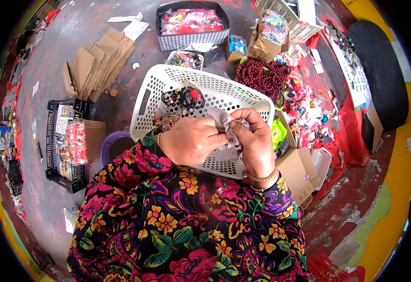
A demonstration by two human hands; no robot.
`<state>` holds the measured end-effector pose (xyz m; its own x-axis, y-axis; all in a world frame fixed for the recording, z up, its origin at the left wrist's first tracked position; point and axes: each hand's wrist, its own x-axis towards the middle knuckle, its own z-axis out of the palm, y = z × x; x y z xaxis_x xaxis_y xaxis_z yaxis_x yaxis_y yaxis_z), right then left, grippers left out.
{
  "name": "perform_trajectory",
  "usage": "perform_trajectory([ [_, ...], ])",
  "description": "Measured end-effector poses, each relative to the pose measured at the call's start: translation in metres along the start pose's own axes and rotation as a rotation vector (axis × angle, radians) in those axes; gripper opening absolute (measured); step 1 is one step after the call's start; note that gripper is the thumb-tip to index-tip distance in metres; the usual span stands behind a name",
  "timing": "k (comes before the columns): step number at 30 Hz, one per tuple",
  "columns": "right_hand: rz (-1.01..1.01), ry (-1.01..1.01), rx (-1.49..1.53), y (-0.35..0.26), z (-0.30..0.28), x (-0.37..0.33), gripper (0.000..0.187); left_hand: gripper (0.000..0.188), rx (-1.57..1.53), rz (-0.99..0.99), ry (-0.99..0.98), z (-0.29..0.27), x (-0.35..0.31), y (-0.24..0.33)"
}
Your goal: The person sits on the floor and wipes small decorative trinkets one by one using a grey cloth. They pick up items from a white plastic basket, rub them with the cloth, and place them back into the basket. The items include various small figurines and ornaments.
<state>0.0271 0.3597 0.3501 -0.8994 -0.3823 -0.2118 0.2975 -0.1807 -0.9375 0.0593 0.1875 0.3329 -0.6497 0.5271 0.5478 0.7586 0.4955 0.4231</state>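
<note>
Both my hands hold a crumpled grey-mauve piece of soft fabric (221, 117) above a white perforated plastic basket (155, 77). My left hand (186, 140) closes on its left side with curled fingers. On the other side, my right hand (254, 136) pinches it between thumb and index finger. Its exact kind is hard to tell, since my fingers cover much of it. Inside the basket lie black hair ties (185, 97), one with a red pom-pom (194, 94). Small pinkish-brown items (161, 120) sit beside my left hand, partly hidden.
Beyond the basket stand a patterned fabric bin (193, 41) of packaged goods and a small white basket (185, 60). Dark red beads (262, 77) and scattered small goods (309, 110) spread to the right. Folded cardboard (100, 61), a black crate (69, 183) and a purple bucket (107, 150) stand left.
</note>
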Motion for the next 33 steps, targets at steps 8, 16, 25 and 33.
perform_trajectory([
  [8, 0.185, -0.026, 0.321, 0.003, -0.016, 0.004, 0.013, 0.032, -0.172, 0.002, 0.105, 0.000, 0.001, -0.003],
  [16, 0.038, 0.023, 0.399, 0.002, -0.010, 0.004, 0.015, 0.020, -0.759, -0.547, 0.120, -0.011, -0.005, 0.001],
  [25, -0.152, -0.046, 0.449, -0.002, -0.008, 0.004, 0.024, 0.021, -1.126, -0.751, 0.217, -0.010, 0.000, -0.004],
  [33, -0.067, 0.031, 0.366, 0.001, -0.013, 0.001, 0.013, 0.021, -1.442, -0.792, 0.227, -0.001, -0.008, -0.011],
])
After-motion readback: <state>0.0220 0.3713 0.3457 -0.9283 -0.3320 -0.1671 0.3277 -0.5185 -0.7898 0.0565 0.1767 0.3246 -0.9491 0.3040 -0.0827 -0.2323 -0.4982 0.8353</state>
